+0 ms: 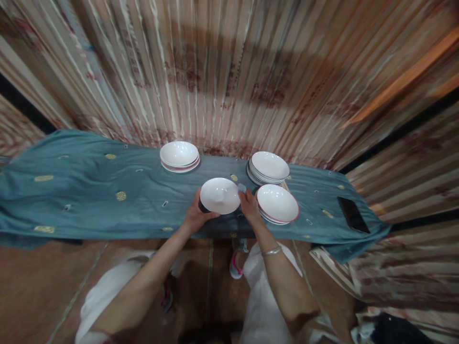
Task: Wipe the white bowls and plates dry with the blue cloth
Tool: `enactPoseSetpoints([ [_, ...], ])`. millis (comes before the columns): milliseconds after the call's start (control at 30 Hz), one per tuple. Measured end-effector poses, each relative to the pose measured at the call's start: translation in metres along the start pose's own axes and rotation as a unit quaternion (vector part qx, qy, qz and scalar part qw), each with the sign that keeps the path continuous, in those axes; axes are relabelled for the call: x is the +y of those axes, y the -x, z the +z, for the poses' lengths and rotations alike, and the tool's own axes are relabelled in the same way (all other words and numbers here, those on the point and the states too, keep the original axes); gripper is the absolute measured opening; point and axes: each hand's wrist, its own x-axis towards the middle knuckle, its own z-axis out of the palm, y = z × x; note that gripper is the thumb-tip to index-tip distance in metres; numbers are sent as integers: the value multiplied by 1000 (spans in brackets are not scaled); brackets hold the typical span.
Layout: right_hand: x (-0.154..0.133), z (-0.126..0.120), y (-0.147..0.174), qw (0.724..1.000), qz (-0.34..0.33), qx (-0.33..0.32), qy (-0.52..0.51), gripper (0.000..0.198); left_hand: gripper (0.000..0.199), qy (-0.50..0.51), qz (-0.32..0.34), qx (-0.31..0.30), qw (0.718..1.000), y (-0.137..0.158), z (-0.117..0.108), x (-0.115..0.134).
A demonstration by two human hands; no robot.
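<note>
A white shallow bowl is held above the front of the table, tilted a little toward me. My left hand is closed on its left rim, thumb along the near edge and fingers underneath. At the right rim is my right hand, its fingers closed round a small pale thing that is too blurred to name. Just right of that hand stands a stack of white bowls with a red rim. Behind it is a stack of white dishes. Another stack of white bowls sits at the back left.
Blue-green patterned cloth covers the long narrow table. A dark phone lies near its right end. Pleated curtain hangs right behind the table, and dark poles slant at the sides. My legs are close to the front edge.
</note>
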Motion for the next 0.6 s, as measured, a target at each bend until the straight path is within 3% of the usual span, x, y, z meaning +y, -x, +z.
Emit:
enactPoseSetpoints([
  [200,-19,-5,11,999,26,16,13,22,131,16,-4,-22,1000,6,-11,10],
  [333,-45,-26,17,999,20,41,22,24,138,18,10,-29,999,12,-7,29],
  [600,-78,-110,12,986,-16,113,118,37,119,11,100,-60,993,9,49,73],
])
